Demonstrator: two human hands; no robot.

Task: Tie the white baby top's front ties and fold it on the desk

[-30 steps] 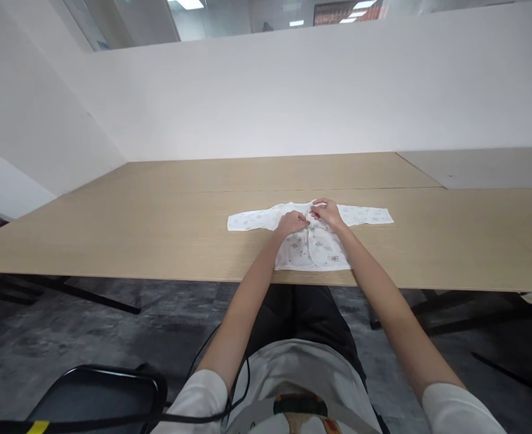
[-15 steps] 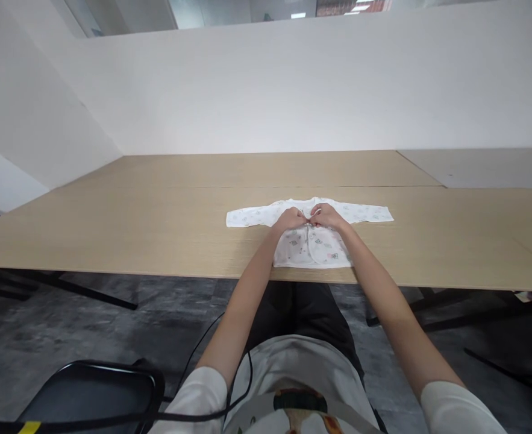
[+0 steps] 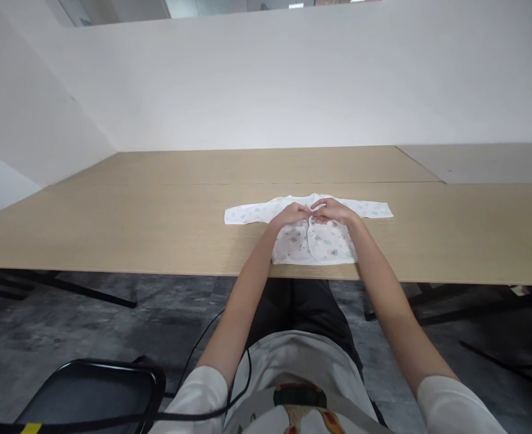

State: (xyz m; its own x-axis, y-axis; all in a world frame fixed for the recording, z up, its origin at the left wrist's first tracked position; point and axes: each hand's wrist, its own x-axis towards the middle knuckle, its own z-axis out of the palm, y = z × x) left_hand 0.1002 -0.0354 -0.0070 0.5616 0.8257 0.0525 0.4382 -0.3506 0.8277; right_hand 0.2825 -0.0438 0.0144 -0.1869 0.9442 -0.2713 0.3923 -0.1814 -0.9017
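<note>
A small white long-sleeved baby shirt [image 3: 293,244] with a scattered print lies front up on the table, its sleeves stretched out to both sides. My left hand [image 3: 294,214] is closed at the middle of the chest, its fingertips pinching the front edge of the cloth. Right beside it, my right hand [image 3: 332,211] bends over the same spot with curled fingers on the shirt; the index finger is raised a little. The fingertips of both hands nearly meet. What exactly lies between them is too small to make out. The lower front edges overlap below my hands.
The wooden table [image 3: 157,229] runs wide to both sides, with its front edge close to my body. A white wall [image 3: 266,90] stands behind it. At the lower left are a black chair [image 3: 94,392] and a black cable [image 3: 193,417] crossing near my left arm.
My right hand has lifted and opened its fingers slightly over the chest, and its wrist has moved a little right. The left hand stays at the front edge. The view has tilted slightly.
</note>
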